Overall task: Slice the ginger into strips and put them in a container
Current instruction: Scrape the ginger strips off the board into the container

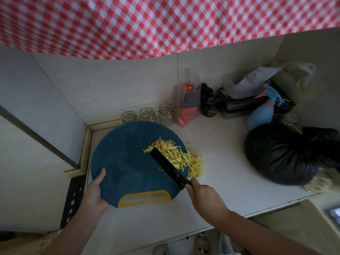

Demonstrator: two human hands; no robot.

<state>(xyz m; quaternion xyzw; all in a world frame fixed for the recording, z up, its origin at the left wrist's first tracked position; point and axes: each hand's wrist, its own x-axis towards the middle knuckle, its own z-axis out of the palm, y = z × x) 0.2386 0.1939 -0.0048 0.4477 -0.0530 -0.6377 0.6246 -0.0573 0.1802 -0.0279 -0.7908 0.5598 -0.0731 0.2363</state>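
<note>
A round blue cutting board point(128, 159) with a yellow handle is tilted above the counter. My left hand point(95, 190) grips its left lower edge, thumb on top. My right hand point(204, 197) holds the handle of a black knife point(169, 168), whose blade lies across the board's right side against a heap of yellow ginger strips point(173, 153). More ginger strips point(196, 164) lie past the board's right edge in a clear container point(201, 157) that is mostly hidden by the board.
Three empty glass jars point(147, 115) stand by the back wall behind the board. A clear orange-filled box point(188, 102), a dark jar point(208, 107), a blue spray bottle point(263, 111) and a full black bag point(283, 153) crowd the right. A red checked cloth hangs above.
</note>
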